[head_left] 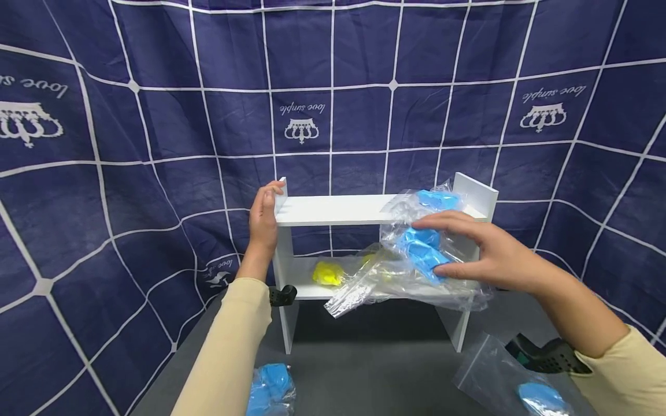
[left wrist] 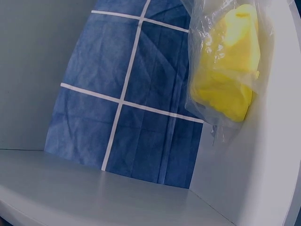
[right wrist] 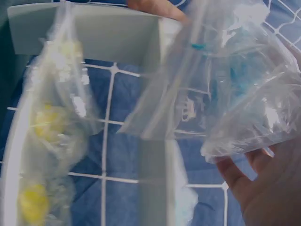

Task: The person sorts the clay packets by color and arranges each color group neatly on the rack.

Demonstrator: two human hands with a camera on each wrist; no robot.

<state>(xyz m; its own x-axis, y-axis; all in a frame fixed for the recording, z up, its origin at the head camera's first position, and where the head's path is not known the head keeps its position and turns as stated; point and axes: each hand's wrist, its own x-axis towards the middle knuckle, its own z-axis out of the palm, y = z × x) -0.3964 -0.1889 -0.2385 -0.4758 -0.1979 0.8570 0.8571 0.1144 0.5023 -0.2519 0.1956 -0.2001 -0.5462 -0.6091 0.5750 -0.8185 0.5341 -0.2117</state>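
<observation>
A small white two-tier shelf (head_left: 333, 211) stands on the dark table. My left hand (head_left: 264, 219) grips the top of its left side panel, fingers hooked over the edge. With thumb and fingers apart around it, my right hand (head_left: 484, 248) holds a clear plastic bag with a soft blue lump (head_left: 424, 248) in front of the shelf's right half. Behind it, another blue lump in clear plastic (head_left: 438, 200) shows at the upper board's right end. Yellow lumps in clear bags (head_left: 328, 273) lie on the lower board; the left wrist view shows one yellow bagged lump (left wrist: 228, 66) close up.
On the table, a bag with blue lumps (head_left: 270, 387) lies front left, and a zip bag with a blue lump (head_left: 541, 397) front right under my right forearm. A navy cloth with white grid lines (head_left: 364, 115) hangs behind and beside the shelf.
</observation>
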